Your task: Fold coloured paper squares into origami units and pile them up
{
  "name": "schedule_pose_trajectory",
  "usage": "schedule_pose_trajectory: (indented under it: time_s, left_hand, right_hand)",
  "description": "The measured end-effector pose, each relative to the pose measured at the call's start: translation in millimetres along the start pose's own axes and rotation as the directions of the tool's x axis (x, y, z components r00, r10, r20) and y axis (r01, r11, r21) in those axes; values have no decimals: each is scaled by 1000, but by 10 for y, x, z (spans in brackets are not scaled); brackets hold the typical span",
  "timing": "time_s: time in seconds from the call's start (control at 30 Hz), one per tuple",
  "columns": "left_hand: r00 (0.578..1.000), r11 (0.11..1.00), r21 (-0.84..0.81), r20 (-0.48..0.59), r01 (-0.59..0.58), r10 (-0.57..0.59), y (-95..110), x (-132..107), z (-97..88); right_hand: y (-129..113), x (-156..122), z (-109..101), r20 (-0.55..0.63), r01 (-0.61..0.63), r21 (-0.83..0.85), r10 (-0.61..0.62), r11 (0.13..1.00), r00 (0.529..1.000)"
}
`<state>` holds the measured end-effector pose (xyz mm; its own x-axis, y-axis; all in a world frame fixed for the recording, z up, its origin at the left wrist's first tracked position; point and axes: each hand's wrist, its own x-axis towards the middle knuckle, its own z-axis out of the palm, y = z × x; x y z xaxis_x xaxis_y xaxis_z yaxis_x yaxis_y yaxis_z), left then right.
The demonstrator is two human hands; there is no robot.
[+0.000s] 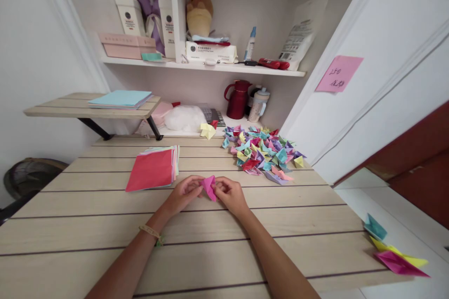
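Between my two hands is a small piece of folded bright pink paper (209,188), just above the wooden table (196,243). My left hand (187,190) pinches its left edge, with a woven band around the wrist. On the other edge, the thumb and fingers of my right hand (228,192) are closed. To the left lies a stack of square coloured paper (150,169) with a red sheet on top. A heap of folded paper boats (261,149) in many colours spreads beyond my right hand.
Several larger paper boats (400,261) sit at the table's right corner. A raised wooden stand (66,105) at the back left bears light blue paper sheets (121,98). Behind are a red jug (238,99), a tumbler (258,105) and a yellow folded paper (207,131).
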<state>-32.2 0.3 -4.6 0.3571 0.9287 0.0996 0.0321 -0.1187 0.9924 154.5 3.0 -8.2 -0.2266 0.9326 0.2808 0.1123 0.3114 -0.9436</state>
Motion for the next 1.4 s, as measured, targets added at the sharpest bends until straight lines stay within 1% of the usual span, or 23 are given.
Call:
schedule_pose_trajectory:
  time_s: [0.2,0.27,0.33,0.4,0.5,0.57,0.63,0.73,0.8,0.87,1.0,1.1,1.17,1.27,1.33,1.4]
  left_hand:
    - [1000,999,-32,-12,7,-7,-16,2,4]
    - [999,999,-32,-40,-13,12,-26,4,5]
    - [996,999,4,-77,-51,51,-31,1,7]
    - [984,991,82,-140,-103,113,-28,-6,11]
    - [939,940,299,-245,-164,242,-6,-26,21]
    - [910,883,435,-269,-179,317,12,-42,32]
    - [895,855,485,-278,-182,348,25,-61,54]
    - [895,857,482,-279,-183,348,38,-90,107]
    - [908,853,492,-256,-174,333,50,-104,143]
    - [925,851,503,-234,-149,300,66,-111,170]
    - [945,880,466,-239,-89,222,89,-107,187]
    - [955,919,386,-234,-82,183,70,-94,173]
    - [953,939,331,-246,-91,179,39,-79,150]
    - [943,967,232,-288,-102,168,-6,-53,102]
    - [943,984,147,-301,-101,142,-13,-41,74]
    - [947,992,80,-299,-101,121,1,-36,56]
  right_hand:
    - [-21,-28,31,-15,49,-102,-50,994,999]
    - [-25,-42,44,-14,64,-123,-66,990,998]
    - [-24,-53,53,-7,71,-144,-73,987,997]
    - [-14,-60,60,1,72,-161,-73,984,997]
    - [12,-61,69,11,63,-177,-63,982,998]
    - [33,-57,72,-2,53,-189,-54,981,999]
    - [54,-51,71,-37,39,-198,-47,979,998]
    - [75,-43,66,-101,17,-210,-39,978,994]
    - [74,-42,67,-124,15,-216,-42,976,991]
    - [61,-46,73,-118,22,-213,-48,977,992]
    - [15,-56,88,-95,26,-177,-43,984,995]
    - [-2,-56,86,-102,30,-172,-48,985,994]
    - [12,-48,81,-110,37,-144,-53,989,992]
    - [70,-22,70,-112,-10,26,13,1000,994]
    - [116,1,55,-89,-61,159,75,985,993]
    - [145,20,32,-59,-88,239,105,967,993]
